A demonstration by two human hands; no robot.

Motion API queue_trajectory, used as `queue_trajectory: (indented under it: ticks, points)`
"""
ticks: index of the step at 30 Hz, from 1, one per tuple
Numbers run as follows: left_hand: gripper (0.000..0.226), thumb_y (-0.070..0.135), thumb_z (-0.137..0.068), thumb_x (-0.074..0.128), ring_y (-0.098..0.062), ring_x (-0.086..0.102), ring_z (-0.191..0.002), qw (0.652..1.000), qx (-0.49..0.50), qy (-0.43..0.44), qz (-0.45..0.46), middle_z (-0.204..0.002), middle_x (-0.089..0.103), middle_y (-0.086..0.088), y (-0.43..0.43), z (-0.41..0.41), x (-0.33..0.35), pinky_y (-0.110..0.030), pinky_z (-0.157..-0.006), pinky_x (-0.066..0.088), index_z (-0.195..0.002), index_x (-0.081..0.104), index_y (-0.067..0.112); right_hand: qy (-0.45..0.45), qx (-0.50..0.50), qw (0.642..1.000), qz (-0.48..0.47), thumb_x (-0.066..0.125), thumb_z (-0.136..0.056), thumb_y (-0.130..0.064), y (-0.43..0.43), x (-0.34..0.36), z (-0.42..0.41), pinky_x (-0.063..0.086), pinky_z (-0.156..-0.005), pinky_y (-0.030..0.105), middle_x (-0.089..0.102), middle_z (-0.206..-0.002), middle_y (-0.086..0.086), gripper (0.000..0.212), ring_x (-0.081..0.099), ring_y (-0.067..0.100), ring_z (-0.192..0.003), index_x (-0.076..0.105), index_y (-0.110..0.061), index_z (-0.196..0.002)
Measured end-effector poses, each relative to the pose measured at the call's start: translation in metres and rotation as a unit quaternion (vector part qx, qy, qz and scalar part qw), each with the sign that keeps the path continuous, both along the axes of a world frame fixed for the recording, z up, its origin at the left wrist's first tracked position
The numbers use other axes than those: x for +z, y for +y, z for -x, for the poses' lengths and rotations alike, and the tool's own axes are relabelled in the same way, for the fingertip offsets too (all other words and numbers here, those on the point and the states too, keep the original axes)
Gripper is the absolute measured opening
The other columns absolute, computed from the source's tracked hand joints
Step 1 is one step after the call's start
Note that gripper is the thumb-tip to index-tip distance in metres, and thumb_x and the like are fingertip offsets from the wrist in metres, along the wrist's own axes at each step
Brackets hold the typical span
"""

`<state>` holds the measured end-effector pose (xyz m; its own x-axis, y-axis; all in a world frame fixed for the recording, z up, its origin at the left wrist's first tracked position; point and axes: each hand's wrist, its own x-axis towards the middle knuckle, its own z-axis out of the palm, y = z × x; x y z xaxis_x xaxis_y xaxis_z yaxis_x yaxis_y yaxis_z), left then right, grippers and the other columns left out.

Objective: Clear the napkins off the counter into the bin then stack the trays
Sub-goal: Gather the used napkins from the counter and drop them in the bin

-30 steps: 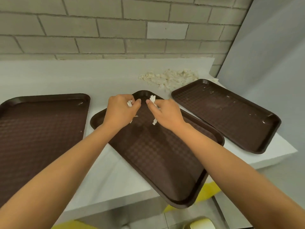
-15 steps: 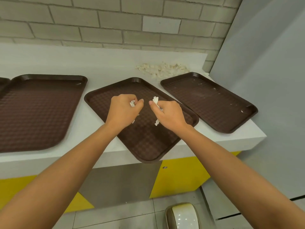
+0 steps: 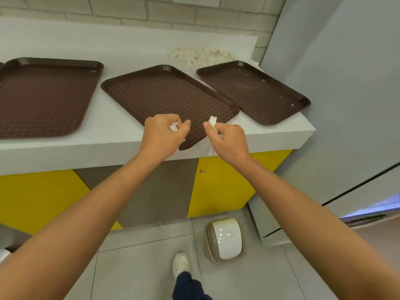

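My left hand [image 3: 162,135] grips a crumpled white napkin [image 3: 173,127] in its curled fingers. My right hand [image 3: 227,141] pinches another napkin scrap [image 3: 212,121]. Both hands hover at the counter's front edge, over the near corner of the middle brown tray [image 3: 168,94]. A left tray [image 3: 43,96] and a right tray [image 3: 253,89] lie flat on the white counter [image 3: 121,48]. A pile of torn napkins [image 3: 201,56] sits at the back, behind the right tray. The bin [image 3: 226,239], with a white swing lid, stands on the floor below.
A grey panel wall [image 3: 335,83] closes off the right side. The counter front is yellow and grey [image 3: 218,187]. My shoe [image 3: 180,264] is on the tiled floor just left of the bin.
My hands have drawn back from over the middle tray to the counter's front edge, still holding the napkins. The view has tilted down, bringing the bin and floor into sight.
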<state>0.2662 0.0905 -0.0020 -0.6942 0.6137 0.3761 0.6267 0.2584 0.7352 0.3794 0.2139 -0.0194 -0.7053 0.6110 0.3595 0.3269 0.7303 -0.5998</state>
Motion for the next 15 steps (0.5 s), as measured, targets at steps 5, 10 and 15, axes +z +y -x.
queue_trajectory:
  ticks: [5, 10, 15]
  points:
    - [0.038, 0.026, -0.087, 0.060, -0.008, 0.052, -0.048, 0.998, -0.038, -0.045, 0.020, -0.050, 0.059, -0.005, -0.013, -0.046, -0.015, -0.014, -0.049, 0.037, -0.055, 0.056, 0.004, -0.018, -0.009, 1.000, 0.000, 0.043, -0.093, -0.044, -0.010, -0.024, -0.043, 0.030, -0.050, 0.037, 0.037, -0.043, 0.000, 0.053, 0.038, 0.017, -0.047, 0.035, -0.015, -0.049]
    - [0.038, 0.026, -0.086, 0.061, -0.025, 0.054, -0.051, 0.994, -0.076, -0.062, 0.049, -0.055, 0.060, -0.017, -0.007, -0.085, -0.035, -0.032, -0.054, 0.043, -0.057, 0.055, 0.001, -0.018, -0.024, 0.999, 0.033, 0.040, -0.090, -0.047, -0.004, -0.049, -0.074, 0.030, -0.049, 0.039, 0.038, -0.043, 0.001, 0.053, 0.041, 0.022, -0.047, 0.035, -0.016, -0.048]
    - [0.041, 0.030, -0.085, 0.061, -0.028, 0.055, -0.056, 0.989, -0.076, -0.096, 0.078, -0.054, 0.059, -0.016, 0.019, -0.121, -0.076, -0.034, -0.059, 0.043, -0.050, 0.050, 0.010, -0.055, -0.016, 0.995, 0.086, 0.040, -0.088, -0.049, 0.013, -0.088, -0.113, 0.032, -0.050, 0.038, 0.039, -0.043, -0.002, 0.052, 0.044, 0.024, -0.048, 0.042, -0.015, -0.048]
